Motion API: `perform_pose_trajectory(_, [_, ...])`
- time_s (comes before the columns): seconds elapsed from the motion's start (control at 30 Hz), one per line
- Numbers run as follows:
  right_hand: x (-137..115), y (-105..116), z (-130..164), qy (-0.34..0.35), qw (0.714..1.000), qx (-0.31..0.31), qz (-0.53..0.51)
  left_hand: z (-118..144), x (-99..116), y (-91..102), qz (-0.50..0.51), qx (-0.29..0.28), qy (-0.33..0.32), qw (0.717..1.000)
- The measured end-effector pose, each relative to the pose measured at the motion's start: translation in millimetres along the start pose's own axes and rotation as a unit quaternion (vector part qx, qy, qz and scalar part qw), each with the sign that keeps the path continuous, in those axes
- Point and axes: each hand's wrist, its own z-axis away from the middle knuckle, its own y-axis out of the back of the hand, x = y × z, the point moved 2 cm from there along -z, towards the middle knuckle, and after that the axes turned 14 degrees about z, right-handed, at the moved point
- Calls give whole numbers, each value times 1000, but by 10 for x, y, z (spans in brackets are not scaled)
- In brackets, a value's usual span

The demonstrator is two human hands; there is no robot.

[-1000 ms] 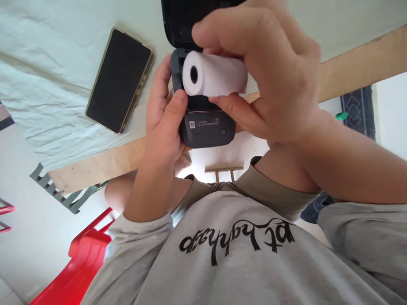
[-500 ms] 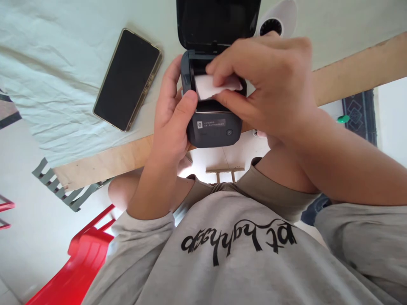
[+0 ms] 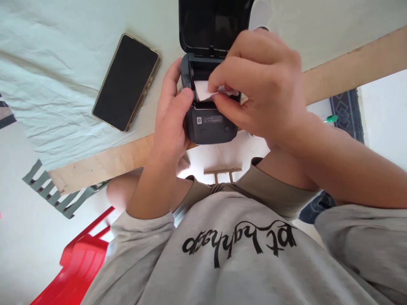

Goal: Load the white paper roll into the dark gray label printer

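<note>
A small black printer (image 3: 210, 125) with its lid (image 3: 211, 25) swung open stands at the table's near edge. My left hand (image 3: 171, 123) grips the printer's left side, thumb on its top edge. A white paper roll (image 3: 201, 90) lies inside the printer's bay, mostly hidden by my fingers. My right hand (image 3: 260, 84) reaches over the bay and pinches the roll's loose paper end between thumb and fingers.
A black phone (image 3: 127, 82) lies face up on the white cloth (image 3: 47, 63) to the left of the printer. The wooden table edge (image 3: 104, 163) runs across below it. A red plastic chair (image 3: 79, 262) sits at lower left. A white object (image 3: 262, 12) shows behind the lid.
One second ago my right hand held the whole roll above the printer. The roll went down into the bay, and my fingers now pinch its paper end.
</note>
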Motion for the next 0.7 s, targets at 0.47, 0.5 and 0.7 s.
perform_pose_trajectory(0.47, [-66, -32, 203, 29, 989, 68, -129, 4, -27, 106, -116, 5, -47, 992])
perform_pose_trajectory(0.5, [-25, -10, 200, 17, 983, 86, -159, 4, -19, 101, -122, -2, -50, 991])
perform_pose_trajectory(0.7, [228, 12, 186, -157, 939, 11, -304, -54, -2, 171, -103, -21, -50, 993])
